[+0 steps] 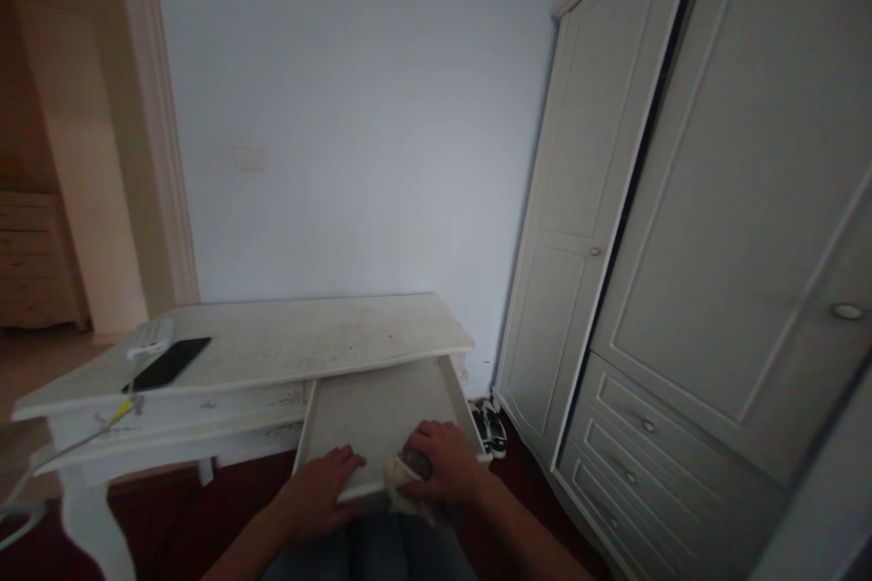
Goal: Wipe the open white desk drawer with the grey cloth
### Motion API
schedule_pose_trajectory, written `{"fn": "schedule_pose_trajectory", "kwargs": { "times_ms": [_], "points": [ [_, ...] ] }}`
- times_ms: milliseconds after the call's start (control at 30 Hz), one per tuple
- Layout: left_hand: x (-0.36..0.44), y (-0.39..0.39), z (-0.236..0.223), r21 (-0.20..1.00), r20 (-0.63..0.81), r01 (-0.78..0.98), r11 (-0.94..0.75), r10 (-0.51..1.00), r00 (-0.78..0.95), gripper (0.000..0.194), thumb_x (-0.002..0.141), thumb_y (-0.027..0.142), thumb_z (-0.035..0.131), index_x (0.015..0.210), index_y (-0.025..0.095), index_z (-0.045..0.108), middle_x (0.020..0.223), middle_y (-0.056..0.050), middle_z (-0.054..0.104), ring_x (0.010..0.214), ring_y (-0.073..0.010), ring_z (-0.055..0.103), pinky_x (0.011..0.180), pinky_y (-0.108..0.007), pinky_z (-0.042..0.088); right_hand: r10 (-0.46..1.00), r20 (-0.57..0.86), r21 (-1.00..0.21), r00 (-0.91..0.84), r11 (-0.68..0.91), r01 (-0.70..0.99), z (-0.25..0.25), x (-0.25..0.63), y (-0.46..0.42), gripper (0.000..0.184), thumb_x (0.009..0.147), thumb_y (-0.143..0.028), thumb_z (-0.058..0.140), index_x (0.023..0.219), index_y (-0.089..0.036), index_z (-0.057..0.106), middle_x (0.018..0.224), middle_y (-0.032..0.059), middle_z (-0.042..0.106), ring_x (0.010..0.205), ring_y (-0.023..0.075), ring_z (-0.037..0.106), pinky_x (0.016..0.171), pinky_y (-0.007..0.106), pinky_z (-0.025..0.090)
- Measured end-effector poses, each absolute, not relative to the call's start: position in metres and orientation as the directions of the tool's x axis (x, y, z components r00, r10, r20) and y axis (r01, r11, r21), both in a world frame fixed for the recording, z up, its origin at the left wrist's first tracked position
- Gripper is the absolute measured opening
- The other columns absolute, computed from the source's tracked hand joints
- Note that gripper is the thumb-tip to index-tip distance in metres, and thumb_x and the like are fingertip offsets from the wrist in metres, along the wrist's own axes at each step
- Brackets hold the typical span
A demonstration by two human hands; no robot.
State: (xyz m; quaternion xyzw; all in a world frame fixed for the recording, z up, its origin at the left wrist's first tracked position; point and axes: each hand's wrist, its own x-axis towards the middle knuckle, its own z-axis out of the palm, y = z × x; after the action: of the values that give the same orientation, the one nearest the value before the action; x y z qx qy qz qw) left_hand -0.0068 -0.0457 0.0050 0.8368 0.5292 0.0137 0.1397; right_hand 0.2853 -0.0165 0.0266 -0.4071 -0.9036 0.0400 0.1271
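A white drawer [378, 413] is pulled out of the white desk [306, 336] towards me, and its bare bottom shows. My left hand [320, 486] grips the left part of the drawer's front edge, fingers over the inside and thumb outside. At the front right, my right hand [446, 463] is closed around a crumpled cloth [407, 475], pale yellow with a darker grey patch. Part of the cloth hangs over the drawer front. My fingers hide some of it.
A black phone [169, 364] and a white device [151, 338] with a cable lie on the desk's left end. Black-and-white shoes [488, 427] stand on the dark red floor between desk and wardrobe [565, 200]. My legs are close below the drawer.
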Motion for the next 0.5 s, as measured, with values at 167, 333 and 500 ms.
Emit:
{"fn": "schedule_pose_trajectory", "kwargs": {
  "times_ms": [167,333,500],
  "points": [
    [-0.009,-0.043,-0.002,0.275,-0.101,0.884,-0.377,0.903,0.417,0.080,0.087,0.059,0.061,0.158,0.023,0.045,0.166,-0.015,0.041,0.154,-0.0351,0.036,0.127,-0.050,0.030,0.824,0.172,-0.237,-0.539,0.566,0.789,0.036,0.335,-0.015,0.052,0.075,-0.064,0.080,0.111,-0.028,0.069,0.110,0.0027,0.068,0.098,0.0237,0.065,0.082,0.031,0.042],
    [-0.016,-0.035,-0.021,0.322,-0.021,0.857,-0.403,0.902,0.432,0.090,0.083,0.062,0.067,0.161,0.027,0.038,0.165,-0.013,0.044,0.152,-0.0350,0.040,0.125,-0.047,0.034,0.805,0.191,-0.216,-0.562,0.593,0.776,0.030,0.305,-0.017,0.060,0.070,-0.068,0.082,0.114,-0.028,0.068,0.116,0.0043,0.069,0.105,0.0281,0.064,0.090,0.037,0.043],
    [-0.020,-0.030,-0.031,0.389,0.074,0.793,-0.469,0.874,0.481,0.105,0.075,0.060,0.078,0.163,0.033,0.029,0.164,-0.010,0.045,0.148,-0.0366,0.045,0.123,-0.049,0.037,0.738,0.214,-0.194,-0.640,0.674,0.713,0.021,0.240,-0.019,0.069,0.071,-0.077,0.076,0.119,-0.029,0.066,0.117,0.0063,0.069,0.107,0.0311,0.063,0.093,0.044,0.045]
  ]
}}
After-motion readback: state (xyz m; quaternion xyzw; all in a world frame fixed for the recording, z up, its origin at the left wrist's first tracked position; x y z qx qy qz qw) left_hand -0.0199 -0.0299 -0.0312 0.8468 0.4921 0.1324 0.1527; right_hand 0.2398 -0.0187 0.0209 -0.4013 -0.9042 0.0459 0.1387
